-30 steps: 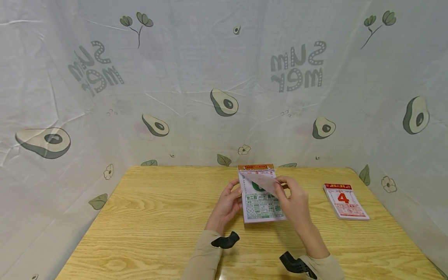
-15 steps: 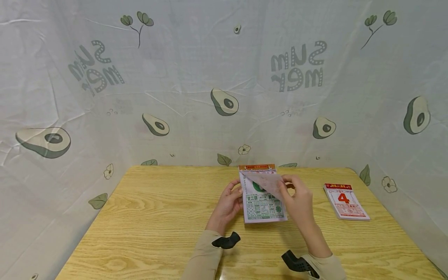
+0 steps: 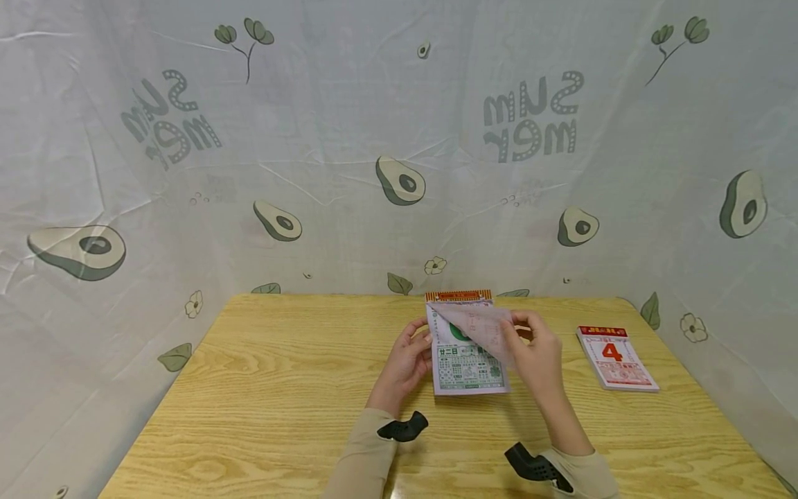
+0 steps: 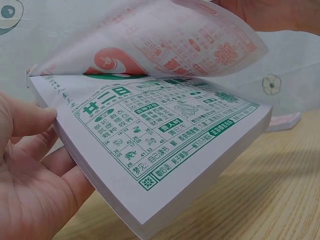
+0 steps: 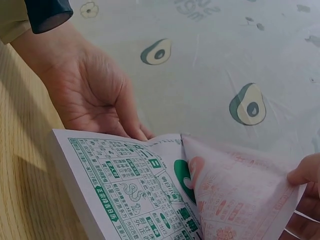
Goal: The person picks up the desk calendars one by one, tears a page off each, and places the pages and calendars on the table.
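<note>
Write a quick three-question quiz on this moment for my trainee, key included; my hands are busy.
1. Multiple choice: which hand pinches the lifted page? A) left B) right C) both
2. True or false: the calendar with the big red 4 is being held.
3. Fill in: on the held tear-off calendar, the page under the lifted one is printed in ____.

Key:
1. B. The right hand pinches it, while the left hand holds the calendar's side.
2. False. The calendar with the big red 4 lies on the wooden table.
3. Green.
</note>
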### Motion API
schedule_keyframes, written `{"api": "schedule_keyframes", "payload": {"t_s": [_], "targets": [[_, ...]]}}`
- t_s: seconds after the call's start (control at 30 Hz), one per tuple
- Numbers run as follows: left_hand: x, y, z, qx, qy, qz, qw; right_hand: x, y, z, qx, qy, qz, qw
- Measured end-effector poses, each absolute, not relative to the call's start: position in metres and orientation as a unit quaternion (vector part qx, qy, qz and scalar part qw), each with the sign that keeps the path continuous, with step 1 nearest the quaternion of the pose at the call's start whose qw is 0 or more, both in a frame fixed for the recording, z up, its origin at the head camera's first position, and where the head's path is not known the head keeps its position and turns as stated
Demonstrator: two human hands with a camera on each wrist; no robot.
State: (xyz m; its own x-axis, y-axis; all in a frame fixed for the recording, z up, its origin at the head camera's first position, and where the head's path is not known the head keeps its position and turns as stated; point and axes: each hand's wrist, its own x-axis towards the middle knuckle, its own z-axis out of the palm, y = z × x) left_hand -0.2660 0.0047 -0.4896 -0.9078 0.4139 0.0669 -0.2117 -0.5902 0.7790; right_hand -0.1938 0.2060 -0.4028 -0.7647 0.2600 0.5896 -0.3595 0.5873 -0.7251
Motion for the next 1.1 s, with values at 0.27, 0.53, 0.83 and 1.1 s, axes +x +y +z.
{"api": "schedule_keyframes", "payload": {"t_s": [0.27, 0.53, 0.83, 1.1], "targets": [[-0.267, 0.003, -0.489, 0.117, 0.42, 0.884, 0.167, -0.195, 0.211, -0.402, -0.012, -0.816, 0.478, 0.324], [-0.268, -0.004, -0.487, 0.102, 0.414, 0.891, 0.154, -0.193, 0.218, -0.397, -0.038, -0.807, 0.494, 0.323], [-0.268, -0.005, -0.486, 0.099, 0.418, 0.889, 0.162, -0.192, 0.218, -0.396, -0.038, -0.804, 0.499, 0.321], [-0.266, -0.007, -0.482, 0.114, 0.414, 0.886, 0.173, -0.192, 0.22, -0.395, -0.039, -0.804, 0.496, 0.325]]}}
